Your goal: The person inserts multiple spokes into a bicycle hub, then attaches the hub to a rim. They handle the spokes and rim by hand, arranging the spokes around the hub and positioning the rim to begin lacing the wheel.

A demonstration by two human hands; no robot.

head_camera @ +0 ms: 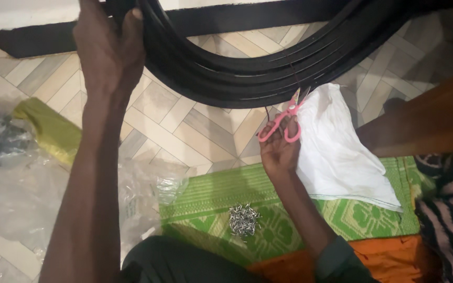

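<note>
My left hand [106,50] reaches up and grips the upper left part of a bundle of black rubber strips [247,68] that curve across the top of the view. My right hand [279,149] holds pink-handled scissors [285,119], blades pointing up at the lower edge of the black bundle. A thin dark thread hangs near the blades. Right beside that hand lies a white cloth sack [336,147].
A green patterned mat [289,220] lies on the tiled floor with a pile of small metal screws [243,219] on it. Clear plastic wrap [22,194] and a yellow-green bag [51,128] lie at left. An orange cloth [384,262] and striped fabric [449,204] are at right.
</note>
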